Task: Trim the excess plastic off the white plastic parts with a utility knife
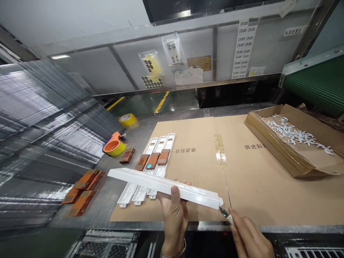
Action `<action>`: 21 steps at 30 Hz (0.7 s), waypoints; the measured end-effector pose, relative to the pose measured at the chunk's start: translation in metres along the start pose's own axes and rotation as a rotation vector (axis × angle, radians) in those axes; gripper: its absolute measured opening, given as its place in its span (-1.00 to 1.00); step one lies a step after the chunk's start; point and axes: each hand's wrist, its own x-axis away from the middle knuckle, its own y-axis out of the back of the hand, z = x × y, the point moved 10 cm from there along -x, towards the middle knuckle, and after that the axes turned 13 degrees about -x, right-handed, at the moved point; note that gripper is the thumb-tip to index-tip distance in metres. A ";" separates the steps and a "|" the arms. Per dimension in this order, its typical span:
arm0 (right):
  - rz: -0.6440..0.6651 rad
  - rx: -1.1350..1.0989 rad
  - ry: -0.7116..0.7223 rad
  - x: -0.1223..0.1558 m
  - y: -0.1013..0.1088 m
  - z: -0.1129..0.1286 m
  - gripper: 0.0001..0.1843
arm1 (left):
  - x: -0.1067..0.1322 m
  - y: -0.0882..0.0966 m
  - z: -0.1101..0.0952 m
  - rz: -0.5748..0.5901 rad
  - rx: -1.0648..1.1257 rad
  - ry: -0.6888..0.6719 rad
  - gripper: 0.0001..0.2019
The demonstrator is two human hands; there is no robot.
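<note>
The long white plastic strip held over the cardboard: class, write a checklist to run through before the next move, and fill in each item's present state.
1. Left hand grips the long white plastic strip near its middle: ok.
2. Right hand holds the small blade tool, tip at the strip's right end: ok.
3. Left fingers away from that tip: ok.
4. Strip held up off the brown cardboard sheet: ok.
5. Three white strips with brown blocks lie beside the cutting end, not under it: ok.
6. Blade sharpness: cannot tell.
</note>
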 end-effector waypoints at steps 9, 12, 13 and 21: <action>-0.028 0.090 0.032 -0.004 0.005 0.007 -0.42 | 0.003 0.001 0.002 -0.017 -0.030 0.038 -0.46; -0.020 0.119 0.037 -0.004 0.007 0.005 -0.42 | 0.003 -0.001 0.004 0.017 -0.022 0.048 -0.51; -0.010 0.129 0.046 -0.003 0.007 0.004 -0.41 | 0.002 -0.002 0.005 0.024 -0.020 0.051 -0.52; 0.034 0.180 0.028 -0.001 0.017 -0.031 -0.50 | -0.001 0.002 0.006 0.060 -0.034 0.083 -0.49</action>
